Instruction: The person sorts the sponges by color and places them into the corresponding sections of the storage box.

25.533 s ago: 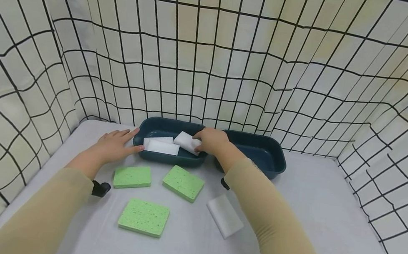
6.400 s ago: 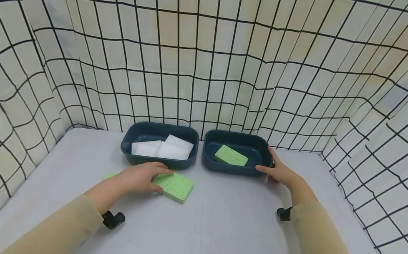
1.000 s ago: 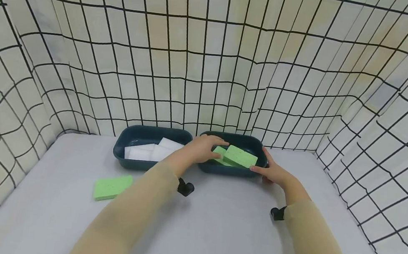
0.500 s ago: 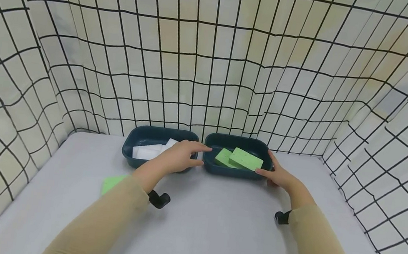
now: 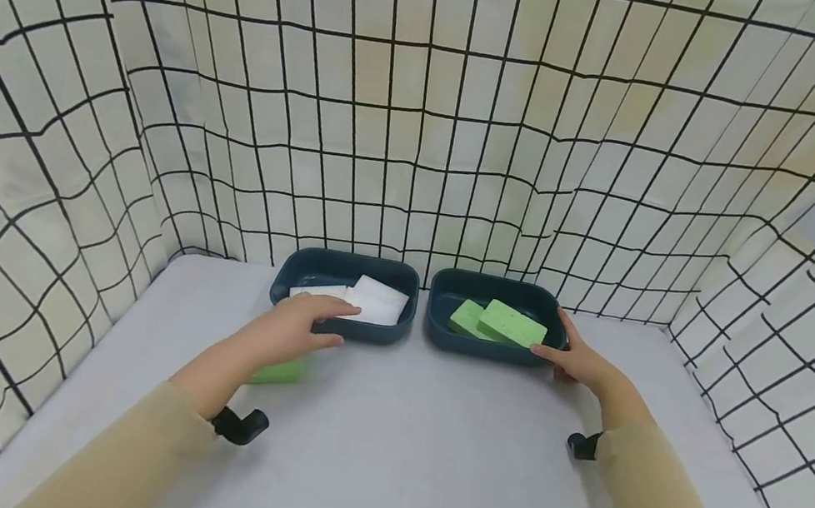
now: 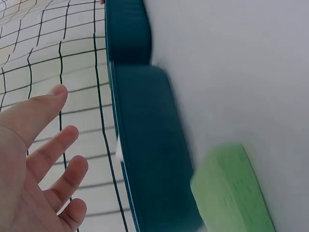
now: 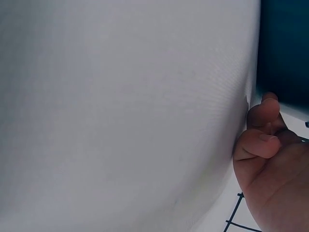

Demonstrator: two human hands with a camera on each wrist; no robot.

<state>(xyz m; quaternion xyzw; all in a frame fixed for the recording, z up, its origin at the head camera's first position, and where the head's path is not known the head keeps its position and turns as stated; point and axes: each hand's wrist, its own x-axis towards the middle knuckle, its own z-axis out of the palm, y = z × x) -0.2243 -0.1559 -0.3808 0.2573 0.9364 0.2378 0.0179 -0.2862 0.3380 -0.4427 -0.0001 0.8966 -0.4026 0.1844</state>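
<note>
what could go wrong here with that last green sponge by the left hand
1. The last green sponge lies on the table mostly hidden under the left hand, close against the left tray; a blind reach might nudge the tray instead.

2. The two green sponges in the right tray overlap and one sits tilted, so a third could perch high and slide over the rim.

3. The right hand only touches that tray's edge; a push might shift it.

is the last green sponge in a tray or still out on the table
Out: the green sponge lies on the table under the left hand.
</note>
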